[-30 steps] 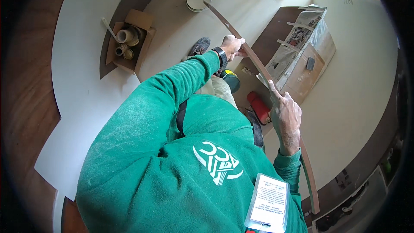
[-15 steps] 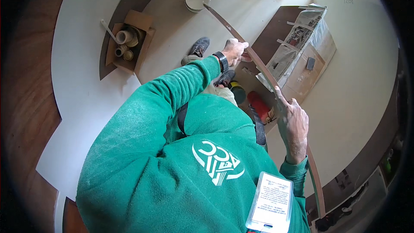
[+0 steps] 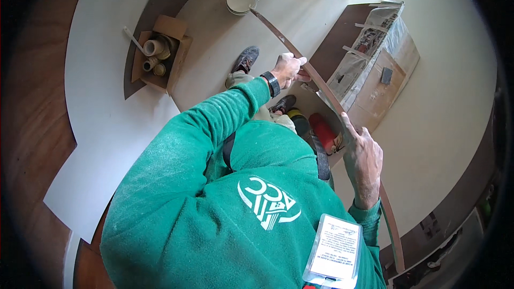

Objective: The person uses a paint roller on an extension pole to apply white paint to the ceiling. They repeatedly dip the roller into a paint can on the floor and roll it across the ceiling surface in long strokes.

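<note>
A long, thin brown wooden strip (image 3: 323, 84) runs diagonally from near the bucket at the top down to the lower right. My left hand (image 3: 289, 69), with a dark watch on its wrist, is closed on the strip around its upper middle. Farther down, my right hand (image 3: 364, 159) grips the same strip, its index finger stretched along the wood and the other fingers bent. Part of the strip passes out of sight behind my right hand and wrist. Both arms wear dusty green sleeves.
A white bucket (image 3: 241, 1) stands on the floor ahead. To the left, a cardboard box (image 3: 179, 64) holds several rolls. On the right is a plastic-wrapped, cardboard-covered unit (image 3: 393, 69) with a dark block (image 3: 386, 75) on it. A red cylinder (image 3: 322, 132) stands near my feet.
Almost nothing differs. The view has shifted slightly, and both hands keep the same hold on the wooden strip.
</note>
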`<state>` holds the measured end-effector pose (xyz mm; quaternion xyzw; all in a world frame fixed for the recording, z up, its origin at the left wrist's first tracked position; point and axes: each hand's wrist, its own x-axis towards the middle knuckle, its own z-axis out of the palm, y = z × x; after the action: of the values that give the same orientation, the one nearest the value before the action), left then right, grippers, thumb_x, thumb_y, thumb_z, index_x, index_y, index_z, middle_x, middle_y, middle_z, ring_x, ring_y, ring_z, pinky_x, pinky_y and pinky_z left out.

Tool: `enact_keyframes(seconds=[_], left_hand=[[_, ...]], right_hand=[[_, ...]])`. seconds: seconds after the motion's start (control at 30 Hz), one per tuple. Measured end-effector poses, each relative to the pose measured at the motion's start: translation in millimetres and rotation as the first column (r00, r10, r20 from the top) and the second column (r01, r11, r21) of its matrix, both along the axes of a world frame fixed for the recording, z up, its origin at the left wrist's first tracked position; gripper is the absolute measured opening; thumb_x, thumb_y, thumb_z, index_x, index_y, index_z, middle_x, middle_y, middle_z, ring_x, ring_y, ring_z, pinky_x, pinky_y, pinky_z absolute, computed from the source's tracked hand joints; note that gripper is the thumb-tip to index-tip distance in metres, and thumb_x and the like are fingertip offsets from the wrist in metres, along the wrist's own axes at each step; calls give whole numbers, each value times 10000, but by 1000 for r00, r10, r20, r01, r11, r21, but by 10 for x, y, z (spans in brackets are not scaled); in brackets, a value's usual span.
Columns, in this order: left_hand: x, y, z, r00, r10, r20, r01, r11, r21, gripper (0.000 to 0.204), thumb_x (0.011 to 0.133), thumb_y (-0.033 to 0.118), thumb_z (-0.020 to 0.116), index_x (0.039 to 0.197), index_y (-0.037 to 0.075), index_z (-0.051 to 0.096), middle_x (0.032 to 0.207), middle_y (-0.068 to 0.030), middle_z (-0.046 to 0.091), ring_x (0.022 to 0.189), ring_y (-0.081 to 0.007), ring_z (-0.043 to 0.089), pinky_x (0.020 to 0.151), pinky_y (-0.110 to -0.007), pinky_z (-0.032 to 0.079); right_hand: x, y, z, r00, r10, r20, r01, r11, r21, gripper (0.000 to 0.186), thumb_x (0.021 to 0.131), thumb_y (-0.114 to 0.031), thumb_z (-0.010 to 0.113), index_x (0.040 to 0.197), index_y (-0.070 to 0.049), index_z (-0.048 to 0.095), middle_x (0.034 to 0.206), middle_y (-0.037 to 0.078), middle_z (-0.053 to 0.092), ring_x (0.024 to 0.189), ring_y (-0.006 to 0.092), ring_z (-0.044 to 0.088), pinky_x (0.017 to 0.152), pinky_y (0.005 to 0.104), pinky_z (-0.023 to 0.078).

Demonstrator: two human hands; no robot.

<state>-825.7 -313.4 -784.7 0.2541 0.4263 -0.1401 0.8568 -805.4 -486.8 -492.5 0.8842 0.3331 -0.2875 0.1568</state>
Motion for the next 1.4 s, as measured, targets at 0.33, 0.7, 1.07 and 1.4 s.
enact_keyframes(seconds=[0.33, 0.7, 1.07, 1.4], left_hand=[[-78, -101, -533, 994, 21, -108, -7, 991, 135, 196, 977, 159, 675, 1008, -13, 586, 929, -138, 662, 808, -322, 723, 777, -513, 657], [-633, -923, -619, 991, -110, -71, 123, 966, 227, 176, 1013, 118, 608, 1082, -34, 554, 965, -156, 668, 822, -314, 733, 735, -511, 671], [-970, -1183, -414, 998, -58, 31, 43, 931, 363, 139, 1013, 110, 590, 1053, -16, 547, 944, -129, 655, 806, -309, 733, 713, -504, 665], [-529, -1018, -1576, 966, -128, -225, 207, 904, 374, 172, 931, 80, 692, 1025, -44, 619, 932, -179, 698, 783, -330, 739, 650, -512, 673]], right_hand=[[-799, -1303, -372, 967, -225, 119, 187, 944, 272, 619, 857, -14, 637, 1411, -289, 614, 913, 68, 609, 724, 260, 661, 580, 406, 554], [-1936, -2803, -1180, 913, -381, 142, 298, 865, 405, 698, 816, -48, 698, 1421, -384, 600, 957, 51, 586, 700, 250, 665, 559, 400, 571], [-2462, -3195, -1583, 896, -443, 33, 358, 766, 534, 780, 804, 19, 629, 1494, -334, 538, 937, 60, 573, 737, 270, 644, 630, 417, 566], [-2091, -2903, -2065, 875, -423, -235, 483, 736, 475, 779, 811, 0, 628, 1533, -256, 487, 917, 106, 598, 769, 314, 649, 706, 441, 550]])
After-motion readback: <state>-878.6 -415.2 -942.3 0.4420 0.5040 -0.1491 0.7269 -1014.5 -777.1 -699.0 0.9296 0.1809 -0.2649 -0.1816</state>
